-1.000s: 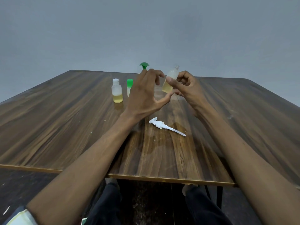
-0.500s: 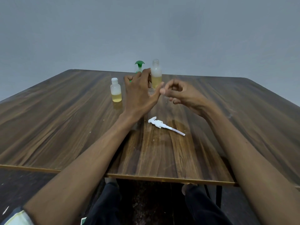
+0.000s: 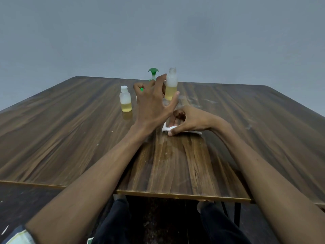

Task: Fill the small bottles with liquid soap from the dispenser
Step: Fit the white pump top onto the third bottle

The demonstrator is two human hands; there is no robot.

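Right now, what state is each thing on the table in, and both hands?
Open bottle: uncapped, upright, part full.
Capped bottle: white cap on, upright, part full.
White pump: lying on table.
Left hand: holds open bottle.
Right hand: pinches white pump.

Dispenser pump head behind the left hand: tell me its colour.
Green pump head, seen in the head view.
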